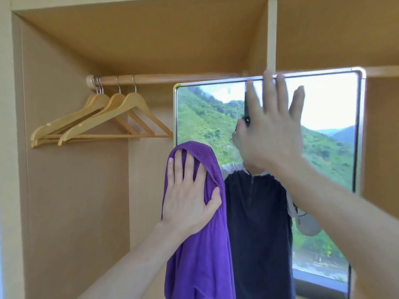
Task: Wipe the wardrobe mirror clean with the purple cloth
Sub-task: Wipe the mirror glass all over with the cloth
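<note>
The wardrobe mirror [330, 117] stands tall with a thin metal frame and reflects green hills, a bright window and a person in a dark top. A purple cloth [198, 251] hangs over the mirror's left edge. My left hand [190, 190] lies flat on the cloth with straight fingers whose tips are under a fold at the cloth's top, and the thumb hooks round its right side. My right hand [269, 126] is spread wide in front of the upper mirror, fingertips near the top frame. Whether it touches the glass I cannot tell.
Inside the wooden wardrobe a rail [168, 79] carries several wooden hangers [101, 117] to the left of the mirror. A vertical divider [271, 33] rises above the mirror's top edge, with a shelf [382, 71] at the right.
</note>
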{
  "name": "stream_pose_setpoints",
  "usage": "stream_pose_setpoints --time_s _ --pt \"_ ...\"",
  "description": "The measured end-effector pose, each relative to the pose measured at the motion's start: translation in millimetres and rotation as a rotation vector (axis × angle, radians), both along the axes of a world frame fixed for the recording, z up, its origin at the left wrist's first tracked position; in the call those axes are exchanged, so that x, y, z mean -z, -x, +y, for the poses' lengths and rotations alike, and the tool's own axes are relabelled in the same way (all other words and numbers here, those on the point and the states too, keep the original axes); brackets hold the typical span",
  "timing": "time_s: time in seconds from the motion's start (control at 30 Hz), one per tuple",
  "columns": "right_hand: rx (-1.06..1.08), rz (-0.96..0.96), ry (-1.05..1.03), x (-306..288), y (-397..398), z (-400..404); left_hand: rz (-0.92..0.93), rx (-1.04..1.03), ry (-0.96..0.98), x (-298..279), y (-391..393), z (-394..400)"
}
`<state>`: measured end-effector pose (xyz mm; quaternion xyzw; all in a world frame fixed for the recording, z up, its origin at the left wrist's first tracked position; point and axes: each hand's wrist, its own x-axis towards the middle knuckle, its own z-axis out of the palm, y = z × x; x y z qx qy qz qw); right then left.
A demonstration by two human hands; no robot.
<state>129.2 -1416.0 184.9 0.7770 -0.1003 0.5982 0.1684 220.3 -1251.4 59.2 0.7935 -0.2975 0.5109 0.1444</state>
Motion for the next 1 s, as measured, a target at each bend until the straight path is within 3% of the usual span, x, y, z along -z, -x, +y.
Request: stream_pose_setpoints --time_s 0.13,0.4,0.63,1.0 --pt "0.035 0.133 0.074 63.8 1.3 -5.9 0.007 -0.002 -0.003 7.1 9.4 -6.3" --pt "0.02 0.146 0.105 65.2 2.7 -10.6 0.055 0.006 -0.056 22.1 15.4 -4.8" --pt "-0.067 0.116 0.109 64.1 1.2 -11.8 0.043 0.005 0.209 -27.2 18.4 -20.6" --pt "-0.104 0.118 0.124 64.2 2.4 -15.0 0.162 -0.028 0.014 107.4 37.6 -37.3"
